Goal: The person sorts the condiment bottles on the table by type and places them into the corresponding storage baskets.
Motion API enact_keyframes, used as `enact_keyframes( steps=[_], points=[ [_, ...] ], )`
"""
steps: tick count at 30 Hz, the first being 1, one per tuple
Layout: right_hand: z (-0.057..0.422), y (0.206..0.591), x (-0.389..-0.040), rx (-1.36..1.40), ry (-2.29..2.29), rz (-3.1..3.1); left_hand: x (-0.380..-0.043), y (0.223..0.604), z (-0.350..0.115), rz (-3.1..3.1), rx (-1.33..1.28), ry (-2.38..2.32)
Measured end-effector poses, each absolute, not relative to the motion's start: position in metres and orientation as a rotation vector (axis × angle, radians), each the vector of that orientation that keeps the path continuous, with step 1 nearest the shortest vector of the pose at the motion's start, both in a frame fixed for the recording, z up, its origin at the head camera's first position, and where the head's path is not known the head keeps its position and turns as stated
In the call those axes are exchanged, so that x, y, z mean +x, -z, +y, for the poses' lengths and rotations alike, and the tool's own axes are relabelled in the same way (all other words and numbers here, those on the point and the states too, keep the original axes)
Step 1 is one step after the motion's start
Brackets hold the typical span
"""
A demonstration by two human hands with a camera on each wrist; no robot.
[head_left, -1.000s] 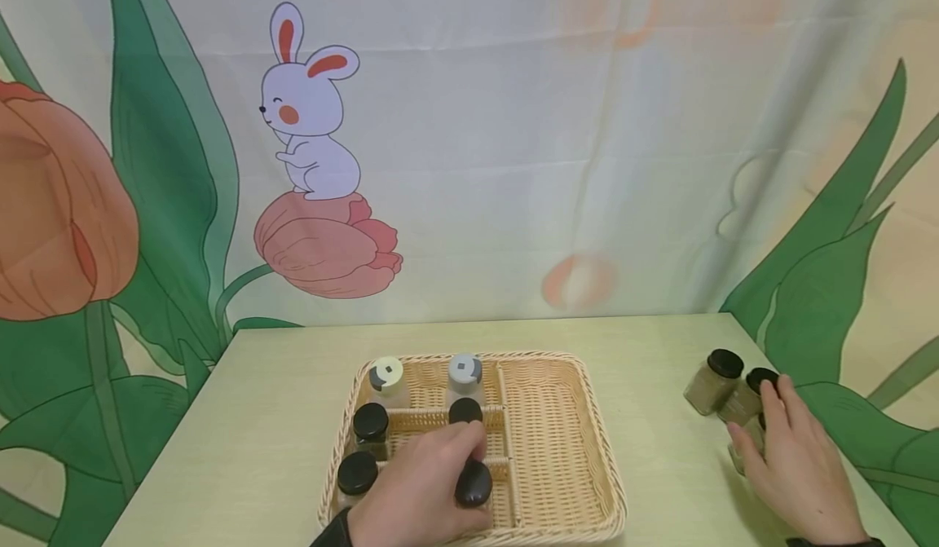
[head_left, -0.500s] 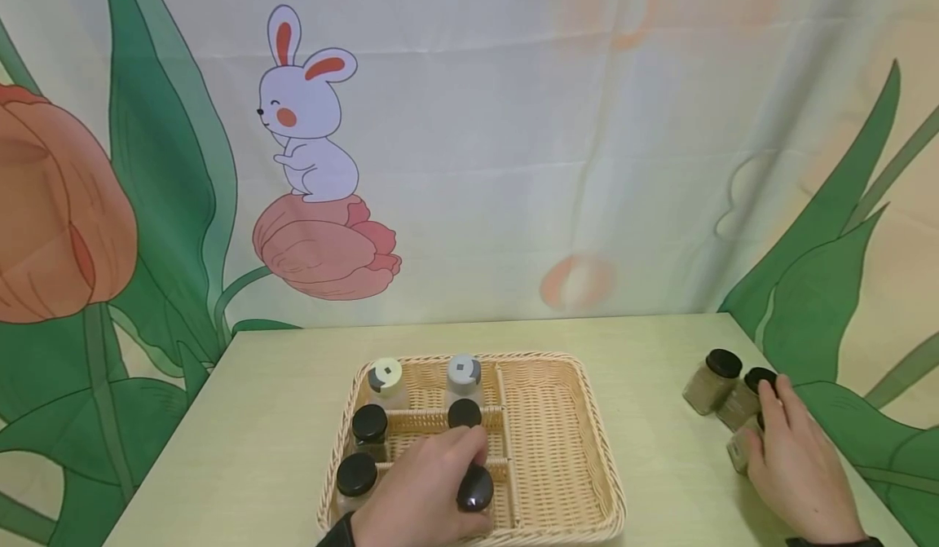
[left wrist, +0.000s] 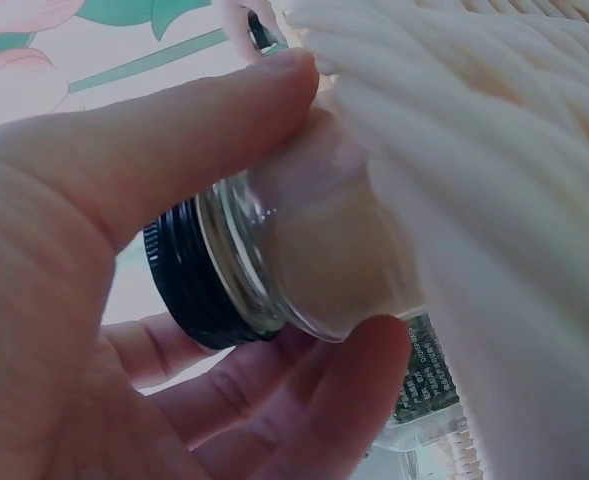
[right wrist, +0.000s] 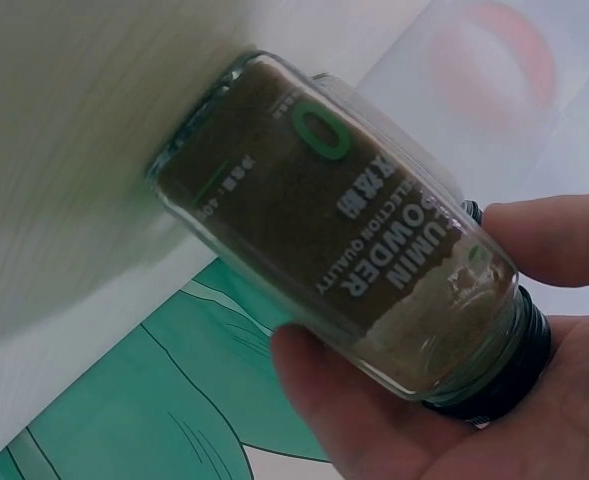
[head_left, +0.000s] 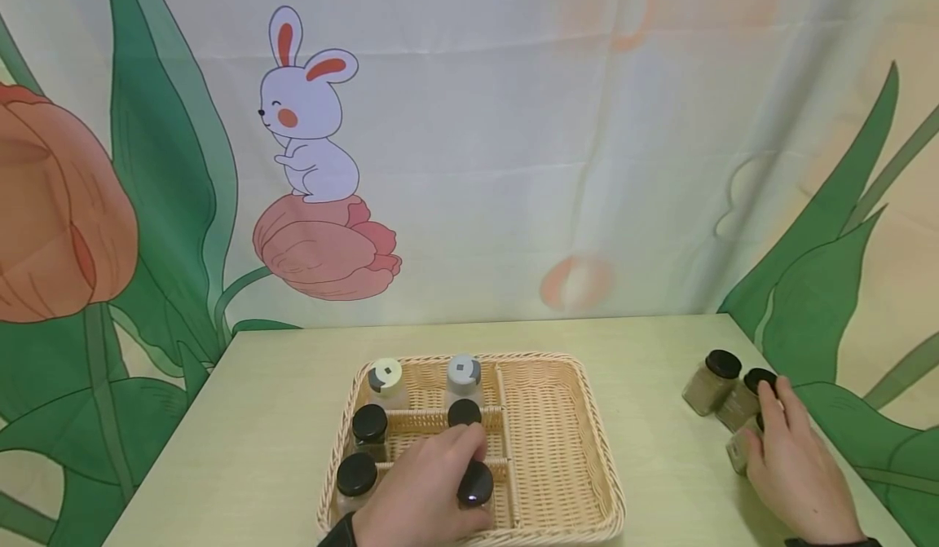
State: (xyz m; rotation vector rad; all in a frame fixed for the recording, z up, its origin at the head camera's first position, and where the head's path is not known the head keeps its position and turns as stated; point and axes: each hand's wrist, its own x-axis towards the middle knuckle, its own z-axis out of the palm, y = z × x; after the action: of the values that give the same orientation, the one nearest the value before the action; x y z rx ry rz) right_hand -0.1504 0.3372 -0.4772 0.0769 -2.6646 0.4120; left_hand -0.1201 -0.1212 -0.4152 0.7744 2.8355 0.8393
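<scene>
My left hand (head_left: 429, 486) grips a black-lidded glass spice jar (head_left: 475, 486) in the front compartment of the wicker basket (head_left: 616, 506). The left wrist view shows pale brown powder in this jar (left wrist: 334, 250), its thumb and fingers on opposite sides of the glass. At the table's right, my right hand (head_left: 803, 469) holds a jar of cumin powder (right wrist: 344, 230), with the thumb on one side and fingers on the other. Its base is at the tabletop. Two more black-lidded jars stand just beyond: one at the back (head_left: 710, 384), one partly behind my fingertips (head_left: 742, 404).
The basket's left side has small compartments holding black-lidded jars (head_left: 370, 425) and, at the back, a cream-capped bottle (head_left: 387, 380) and a grey-capped bottle (head_left: 465, 376). Its long right compartment (head_left: 553, 441) shows bare wicker. A printed curtain (head_left: 469, 164) hangs behind the table (head_left: 220, 425).
My right thumb has drawn in against the cumin powder jar. The jar in my left hand has tipped slightly, its lid shifting a little to the right; the left hand has barely moved.
</scene>
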Motion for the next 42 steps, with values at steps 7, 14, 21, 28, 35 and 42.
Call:
enact_keyframes(
  steps=[7,14,21,28,35,42],
  points=[
    [0.337,0.476,-0.151,0.069,-0.404,-2.679,-0.121,0.416,-0.122,2.851,0.775,-0.824],
    [0.337,0.478,-0.151,0.078,-0.394,-2.655,-0.121,0.416,-0.122,2.870,0.775,-0.812],
    [0.337,0.476,-0.152,0.059,-0.404,-2.660,-0.122,0.415,-0.122,2.850,0.739,-0.817],
    [0.333,0.469,-0.148,-0.026,-0.427,-2.620,-0.121,0.415,-0.123,2.865,0.746,-0.816],
    [0.329,0.466,-0.145,-0.108,-0.440,-2.584,-0.120,0.416,-0.123,2.879,0.770,-0.829],
    [0.329,0.465,-0.143,-0.158,-0.452,-2.605,-0.120,0.415,-0.123,2.876,0.756,-0.819]
  ],
)
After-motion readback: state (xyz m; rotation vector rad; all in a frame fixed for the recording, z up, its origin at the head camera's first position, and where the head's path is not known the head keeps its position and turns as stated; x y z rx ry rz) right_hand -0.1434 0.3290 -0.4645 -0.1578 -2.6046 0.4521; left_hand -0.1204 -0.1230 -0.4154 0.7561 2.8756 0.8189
